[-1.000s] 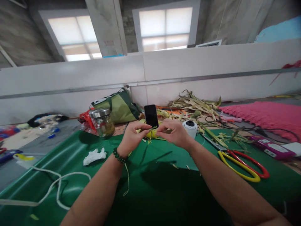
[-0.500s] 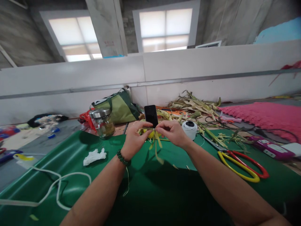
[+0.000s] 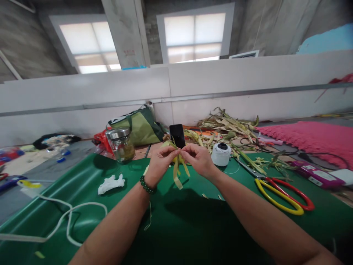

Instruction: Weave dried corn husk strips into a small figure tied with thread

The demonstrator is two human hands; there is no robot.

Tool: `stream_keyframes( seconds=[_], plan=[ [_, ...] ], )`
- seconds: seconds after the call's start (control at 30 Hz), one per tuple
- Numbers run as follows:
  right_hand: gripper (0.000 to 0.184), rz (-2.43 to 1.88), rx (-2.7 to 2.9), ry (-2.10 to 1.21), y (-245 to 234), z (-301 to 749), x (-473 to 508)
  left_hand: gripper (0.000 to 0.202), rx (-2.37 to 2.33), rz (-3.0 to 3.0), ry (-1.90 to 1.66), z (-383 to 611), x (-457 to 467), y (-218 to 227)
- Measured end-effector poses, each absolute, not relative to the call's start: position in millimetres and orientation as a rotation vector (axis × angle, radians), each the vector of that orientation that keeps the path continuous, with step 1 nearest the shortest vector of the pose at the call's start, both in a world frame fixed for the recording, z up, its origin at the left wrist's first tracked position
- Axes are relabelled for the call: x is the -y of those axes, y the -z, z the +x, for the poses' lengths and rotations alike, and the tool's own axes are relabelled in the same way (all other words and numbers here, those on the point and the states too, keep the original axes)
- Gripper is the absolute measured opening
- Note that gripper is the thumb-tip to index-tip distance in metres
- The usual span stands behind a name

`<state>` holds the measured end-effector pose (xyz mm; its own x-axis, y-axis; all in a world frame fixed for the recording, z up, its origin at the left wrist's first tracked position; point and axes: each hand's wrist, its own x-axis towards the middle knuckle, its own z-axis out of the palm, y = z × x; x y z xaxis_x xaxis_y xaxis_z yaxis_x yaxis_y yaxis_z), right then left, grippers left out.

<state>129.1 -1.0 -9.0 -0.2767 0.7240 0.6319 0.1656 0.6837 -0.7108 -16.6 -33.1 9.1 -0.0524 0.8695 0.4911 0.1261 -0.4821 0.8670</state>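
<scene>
Both hands meet near the far edge of the green sheet (image 3: 85,187), in front of an upright black phone (image 3: 178,135). Left hand (image 3: 161,162): thumb and fingertips closed, pinching pale green husk strips (image 3: 178,178). Right hand (image 3: 200,160): likewise pinched shut on the strips at the same spot, fingertips practically touching those of the left. Strip ends hang below the pinch, over the sheet. A yellow item behind the fingers is mostly hidden. Edges: the sheet's left border slants down toward the lower left; its far border runs just behind the hands, close to the glass jar (image 3: 123,149) and the white spool (image 3: 220,157). Room: the sheet lies open between the forearms, mostly in shadow, with small husk scraps (image 3: 205,196) near the right forearm. On the left, a gap separates the left hand from the crumpled white tissue (image 3: 111,184). On the right, room is tighter: spool just beside the right wrist, then scissors (image 3: 266,179), red and yellow handles spread, outside the right forearm. Beyond the sheet, a husk pile (image 3: 226,123) lies against the white panel. Labels: faint reddish characters on the pillar (image 3: 125,36), illegible; pale label on the purple box (image 3: 317,173), too small to read.
</scene>
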Motion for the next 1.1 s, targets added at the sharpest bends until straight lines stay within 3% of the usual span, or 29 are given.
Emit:
stream_keyframes(
  seconds=[0.2,0.4,0.53,0.67,0.77,0.9,1.1],
  plan=[
    [0.019,-0.765,1.843,-0.628,10.8,123.8,8.5,0.024,-1.039,1.442,-1.672,-11.5,26.6,-0.2],
    [0.02,-0.754,1.824,-0.804,12.0,124.6,5.0,0.017,-0.862,0.798,-2.053,-61.7,8.7,-21.9],
    [0.025,-0.86,1.752,-0.665,8.5,145.6,-18.9,0.013,-0.892,0.867,-1.716,-68.9,14.0,-29.8],
    [0.016,-0.966,1.864,-0.414,9.3,156.1,-36.1,0.026,-0.91,1.086,-1.422,-47.2,26.3,-23.6],
    [0.027,-0.812,1.862,-0.589,9.1,148.7,-29.5,0.034,-0.939,1.278,-1.247,-35.6,30.9,-17.3],
    [0.03,-0.641,1.792,-0.995,6.7,137.3,-13.8,0.028,-0.958,1.538,-1.092,-27.3,29.9,-8.5],
    [0.033,-0.568,1.575,-1.115,2.7,137.3,-11.9,0.026,-0.882,1.52,-0.963,-29.3,32.4,-9.6]
  ],
)
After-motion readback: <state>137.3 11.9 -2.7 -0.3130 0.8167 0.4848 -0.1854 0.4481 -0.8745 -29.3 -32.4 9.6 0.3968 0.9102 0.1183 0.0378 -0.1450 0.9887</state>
